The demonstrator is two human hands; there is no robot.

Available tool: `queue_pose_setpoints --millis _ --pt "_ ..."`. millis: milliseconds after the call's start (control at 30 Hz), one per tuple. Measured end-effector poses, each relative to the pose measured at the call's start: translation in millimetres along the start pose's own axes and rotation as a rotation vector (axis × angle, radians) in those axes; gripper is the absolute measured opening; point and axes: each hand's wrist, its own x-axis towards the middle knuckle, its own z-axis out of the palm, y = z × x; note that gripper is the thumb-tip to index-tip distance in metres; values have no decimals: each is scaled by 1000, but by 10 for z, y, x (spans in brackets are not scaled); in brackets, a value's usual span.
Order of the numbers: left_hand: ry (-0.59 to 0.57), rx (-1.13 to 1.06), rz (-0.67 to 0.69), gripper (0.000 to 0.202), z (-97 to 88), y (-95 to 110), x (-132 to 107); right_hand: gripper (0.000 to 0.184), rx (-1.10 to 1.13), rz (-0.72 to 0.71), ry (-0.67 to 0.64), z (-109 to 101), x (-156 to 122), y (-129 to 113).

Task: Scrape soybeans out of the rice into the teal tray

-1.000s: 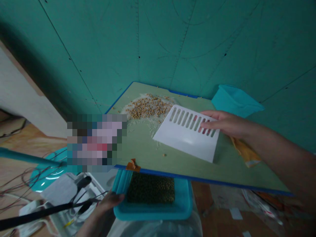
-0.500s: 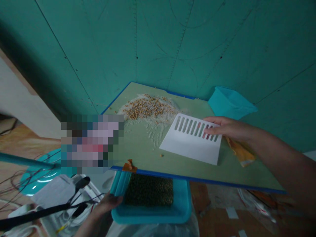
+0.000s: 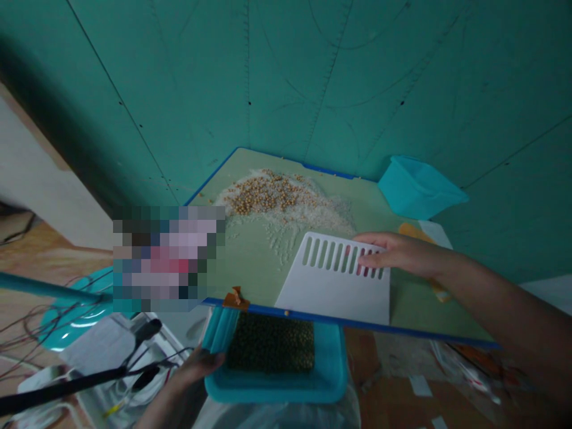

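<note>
My right hand (image 3: 395, 253) grips a white slotted plastic scraper (image 3: 337, 295) by its slotted end. The scraper lies low over the pale green board (image 3: 250, 268), its straight lower side near the board's front edge. One loose yellowish bean (image 3: 286, 313) is at that edge, just beside the scraper. My left hand (image 3: 201, 364) holds the left rim of a teal tray (image 3: 277, 390), which is under the board's front edge. Small dark green beans (image 3: 270, 344) lie in the tray. Farther back on the board is a pile of yellowish beans (image 3: 261, 192) with white rice-like grains (image 3: 328, 213) around it.
A teal scoop-like container (image 3: 415, 190) stands at the board's back right corner, against the green wall (image 3: 286, 77). Brown tape (image 3: 236, 298) sticks to the front edge. At left are a blurred-out patch, a dark pole (image 3: 67, 387) and cables.
My right hand has drawn the scraper toward the board's front edge, and the loose bean has moved with it to the edge. The grains behind are more exposed. My left hand stays at the tray.
</note>
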Motion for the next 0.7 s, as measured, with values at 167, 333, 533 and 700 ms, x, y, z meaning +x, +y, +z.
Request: queue_pose_setpoints --millis 167,333,533,700 --pt "17 73 5 50 -38 -27 6 35 -83 -24 5 33 -40 -38" --pt "11 109 7 31 -156 21 91 39 -335 -109 89 178 -279 -102" --pt "-34 35 -53 41 -108 12 111 26 -880 -462 291 529 -646 -118" --pt "-90 -113 -224 56 -55 -8 64 29 -1074 -779 337 859 -706 -173"
